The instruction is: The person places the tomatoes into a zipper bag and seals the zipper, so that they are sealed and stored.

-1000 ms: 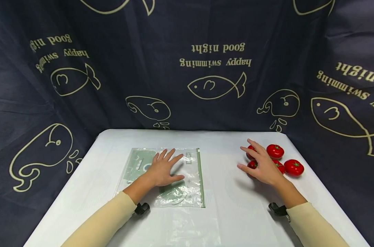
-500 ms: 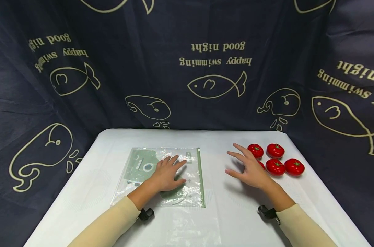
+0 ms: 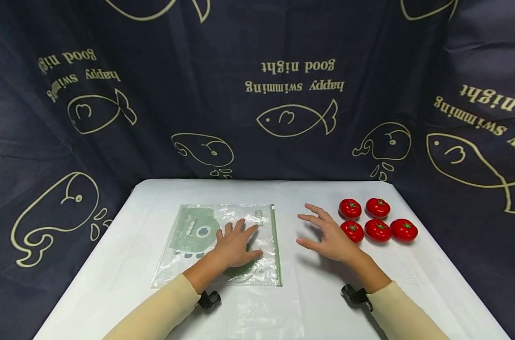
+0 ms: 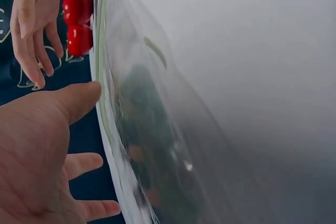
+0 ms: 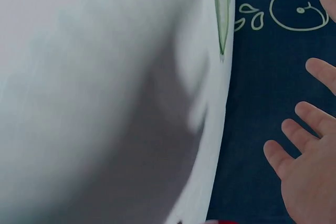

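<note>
A clear zip bag (image 3: 181,269) with green print lies flat on the white table, its green zip edge (image 3: 276,245) on the right. Over the bag's right part is my left hand (image 3: 234,245), fingers spread, holding nothing; whether it touches the plastic I cannot tell. My right hand (image 3: 331,238) hovers between the bag and several red tomatoes (image 3: 378,230), its fingers apart and empty. In the left wrist view the bag (image 4: 152,114) shows beside my left hand (image 4: 37,150). The right wrist view shows my right hand (image 5: 315,171) with its fingers spread.
The white table (image 3: 338,307) ends at a dark blue curtain (image 3: 300,156) with fish and whale drawings. Another clear plastic sheet (image 3: 266,311) lies in front of the bag. Black wrist cameras sit under both wrists.
My right hand has moved left, away from the tomatoes, which now show uncovered. My left hand has shifted slightly right and toward the near side over the bag.
</note>
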`<control>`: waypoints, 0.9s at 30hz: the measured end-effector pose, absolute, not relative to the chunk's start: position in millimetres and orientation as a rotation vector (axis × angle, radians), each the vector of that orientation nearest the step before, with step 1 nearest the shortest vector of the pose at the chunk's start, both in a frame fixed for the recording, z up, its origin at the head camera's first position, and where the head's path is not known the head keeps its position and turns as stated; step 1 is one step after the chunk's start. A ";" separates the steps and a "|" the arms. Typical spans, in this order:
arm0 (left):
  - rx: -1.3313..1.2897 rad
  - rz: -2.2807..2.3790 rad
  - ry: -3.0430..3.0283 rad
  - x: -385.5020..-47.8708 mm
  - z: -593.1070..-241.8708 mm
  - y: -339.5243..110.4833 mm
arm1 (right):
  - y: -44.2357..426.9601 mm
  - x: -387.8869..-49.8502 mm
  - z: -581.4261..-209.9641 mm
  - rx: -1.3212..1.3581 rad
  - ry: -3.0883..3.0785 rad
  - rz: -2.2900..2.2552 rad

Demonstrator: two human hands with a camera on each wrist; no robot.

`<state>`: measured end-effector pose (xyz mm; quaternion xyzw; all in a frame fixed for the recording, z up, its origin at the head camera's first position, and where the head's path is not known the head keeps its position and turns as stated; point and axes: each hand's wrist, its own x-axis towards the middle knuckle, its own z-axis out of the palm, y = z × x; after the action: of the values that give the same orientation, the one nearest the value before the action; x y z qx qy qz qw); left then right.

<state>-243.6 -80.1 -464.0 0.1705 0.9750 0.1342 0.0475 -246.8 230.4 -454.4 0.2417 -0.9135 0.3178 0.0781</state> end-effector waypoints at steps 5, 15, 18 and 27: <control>0.466 0.364 2.928 -242.4 -464.0 -76.1 | 221.8 -247.1 -456.5 0.750 -2.746 1.009; 0.431 0.305 2.906 -242.9 -467.0 -72.9 | 209.9 -251.6 -460.6 0.757 -2.812 1.134; 0.433 0.278 2.907 -242.9 -466.5 -72.8 | 208.0 -254.2 -462.9 0.755 -2.830 1.164; 0.439 0.256 2.906 -242.2 -466.7 -74.4 | 200.6 -262.1 -469.1 0.801 -2.882 1.187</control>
<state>-242.2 -74.4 -466.7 0.1480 0.9805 0.0864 0.0957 -262.1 200.6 -469.1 0.2486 -0.8949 0.3687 -0.0384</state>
